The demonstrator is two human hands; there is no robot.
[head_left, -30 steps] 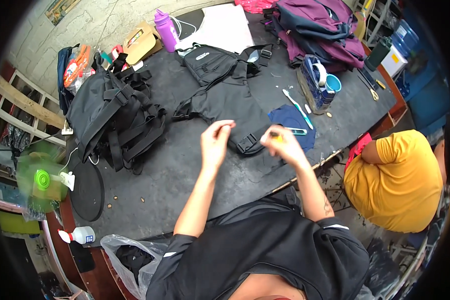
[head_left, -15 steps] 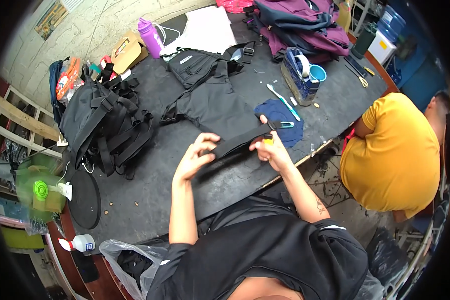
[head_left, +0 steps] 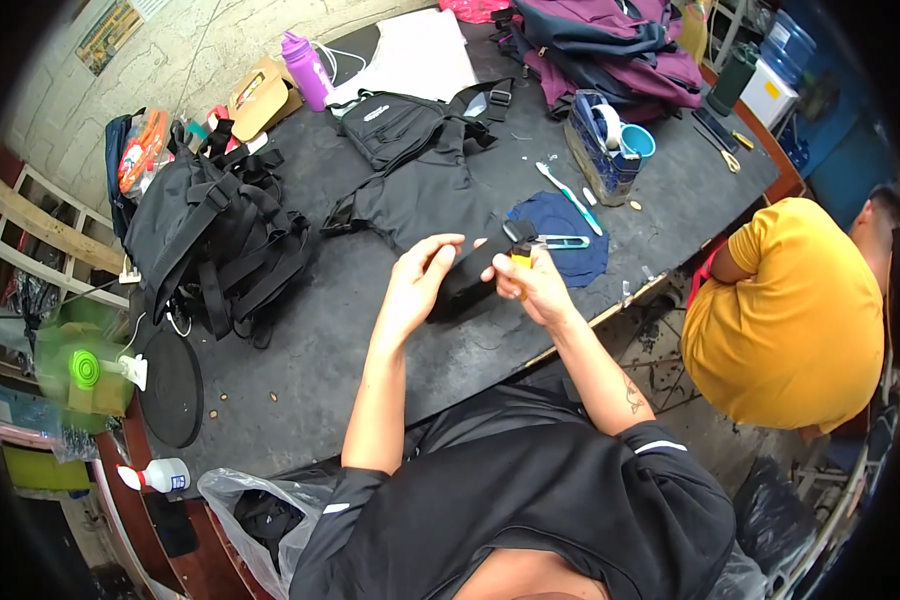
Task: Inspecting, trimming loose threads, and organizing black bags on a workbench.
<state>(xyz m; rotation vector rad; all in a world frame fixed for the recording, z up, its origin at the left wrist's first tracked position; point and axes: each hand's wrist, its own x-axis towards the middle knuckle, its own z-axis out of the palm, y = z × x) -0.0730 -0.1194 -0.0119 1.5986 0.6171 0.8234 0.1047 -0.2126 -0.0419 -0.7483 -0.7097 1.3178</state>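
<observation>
My right hand (head_left: 533, 285) is closed around a small yellow lighter (head_left: 521, 262) with a dark top. It also pinches a black webbing strap (head_left: 480, 262), which has a dark buckle (head_left: 516, 232) at its upper end. My left hand (head_left: 418, 285) is beside the strap, fingers stretched and thumb apart; whether a fingertip touches the strap is unclear. Beyond both hands a black bag (head_left: 420, 195) lies flat on the dark table (head_left: 300, 385). A teal snap-blade cutter (head_left: 564, 242) rests on a dark blue cloth (head_left: 580, 265) just past my right hand.
A toothbrush (head_left: 568, 198) lies by a blue holder (head_left: 595, 150) with tape and a cup. Black backpack (head_left: 210, 240), purple bottle (head_left: 307, 72) and spray bottle (head_left: 160, 476) stand left. Purple bags (head_left: 610, 55) fill the back. A person in yellow (head_left: 785, 315) crouches right.
My right hand has moved slightly left and up with the strap and lighter, and the buckle now stands more upright. My left hand has shifted up and right, its fingers straightened off the strap's end.
</observation>
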